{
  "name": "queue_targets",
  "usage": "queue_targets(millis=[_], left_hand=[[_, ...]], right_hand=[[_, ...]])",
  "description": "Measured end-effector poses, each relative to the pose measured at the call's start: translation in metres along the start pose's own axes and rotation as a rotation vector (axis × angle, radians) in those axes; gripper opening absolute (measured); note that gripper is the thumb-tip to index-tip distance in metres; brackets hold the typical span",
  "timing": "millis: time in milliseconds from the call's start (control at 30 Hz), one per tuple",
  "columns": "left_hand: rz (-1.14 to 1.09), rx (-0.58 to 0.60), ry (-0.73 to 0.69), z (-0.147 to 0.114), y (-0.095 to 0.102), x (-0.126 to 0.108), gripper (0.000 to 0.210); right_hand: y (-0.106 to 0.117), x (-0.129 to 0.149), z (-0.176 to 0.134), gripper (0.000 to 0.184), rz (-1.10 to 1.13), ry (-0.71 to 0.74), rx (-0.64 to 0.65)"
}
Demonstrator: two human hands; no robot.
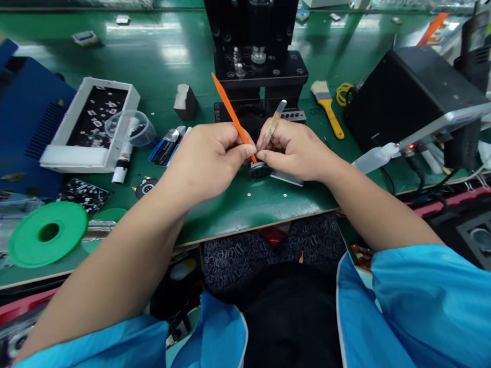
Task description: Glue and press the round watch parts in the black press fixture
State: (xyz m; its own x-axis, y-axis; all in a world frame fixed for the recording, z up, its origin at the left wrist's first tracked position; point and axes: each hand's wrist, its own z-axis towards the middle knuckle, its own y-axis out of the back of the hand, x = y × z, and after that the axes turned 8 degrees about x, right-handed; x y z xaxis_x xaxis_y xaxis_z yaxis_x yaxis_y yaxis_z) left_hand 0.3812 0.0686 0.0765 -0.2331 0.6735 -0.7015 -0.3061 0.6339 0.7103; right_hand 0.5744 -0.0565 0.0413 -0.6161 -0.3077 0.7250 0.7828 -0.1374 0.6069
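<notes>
My left hand (212, 158) is closed around an orange pointed stick (229, 105), its lower end touching a small round black part (260, 170). From the right, my right hand (294, 147) pinches a pair of metal tweezers (276, 121), their tips low by the same part. The fingers of both hands nearly meet above it and partly cover it. A thin light plate (287, 178) lies under my right hand. Right behind the hands stands a black press fixture (261, 68). Two tiny white dots (249, 194) lie on the green table in front.
At left are a white tray (132, 94) of small pieces, a clear cup (145, 131), a marker (122, 161) and a green spool (30, 234). A dark block (185, 103) stands behind. To the right are a yellow-handled brush (330, 114) and a black box (403, 92) with cables.
</notes>
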Motion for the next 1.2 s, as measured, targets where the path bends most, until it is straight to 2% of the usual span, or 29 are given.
queue_targets(millis=[333, 633, 800, 1000, 1200], left_hand=[[0.371, -0.031, -0.154, -0.005, -0.002, -0.01, 0.026], [0.515, 0.011, -0.131, -0.008, -0.005, -0.016, 0.023], [0.433, 0.001, -0.166, -0.006, -0.003, -0.014, 0.022], [0.15, -0.043, -0.075, -0.002, -0.002, -0.002, 0.02], [-0.056, 0.048, -0.014, 0.005, -0.004, 0.011, 0.026]], right_hand=[[-0.003, -0.001, 0.002, 0.007, -0.007, -0.026, -0.021], [-0.006, -0.001, 0.001, 0.008, 0.007, -0.043, -0.059], [-0.004, 0.001, 0.001, 0.008, 0.015, -0.067, -0.049], [-0.001, 0.002, 0.001, 0.006, 0.022, -0.068, -0.027], [-0.002, 0.003, 0.001, 0.005, 0.045, -0.11, -0.028]])
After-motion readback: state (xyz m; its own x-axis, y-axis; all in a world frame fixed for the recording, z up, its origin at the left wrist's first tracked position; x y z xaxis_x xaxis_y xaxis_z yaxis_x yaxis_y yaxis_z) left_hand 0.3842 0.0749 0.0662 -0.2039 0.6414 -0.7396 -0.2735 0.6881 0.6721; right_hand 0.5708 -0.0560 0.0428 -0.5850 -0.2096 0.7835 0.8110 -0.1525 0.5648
